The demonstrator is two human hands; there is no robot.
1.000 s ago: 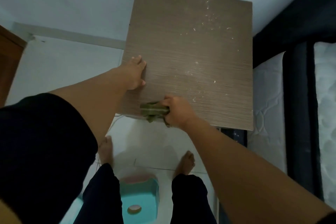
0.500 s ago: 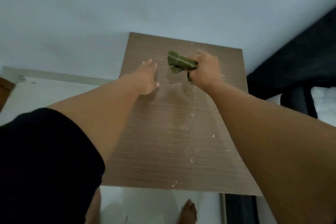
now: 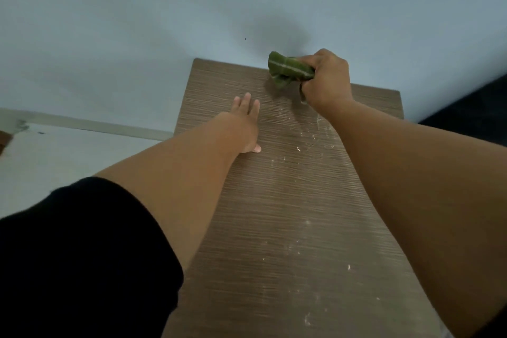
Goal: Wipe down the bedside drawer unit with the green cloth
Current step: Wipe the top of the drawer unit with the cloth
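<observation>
Left hand (image 3: pixel 241 125) flat on the drawer unit (image 3: pixel 288 214) top, fingers spread, then green cloth (image 3: pixel 288 70) at the back edge, squeezed tight in the right hand (image 3: pixel 326 77); wiping step under way, next likely a pull back over the white crumbs (image 3: pixel 307 143).

No readable text anywhere (no labels either).

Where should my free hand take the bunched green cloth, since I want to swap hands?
Take the free end of the bunched green cloth that sticks out left of the right hand, coming from the left. The left hand lies flat on the brown wood-grain top on that side.
</observation>
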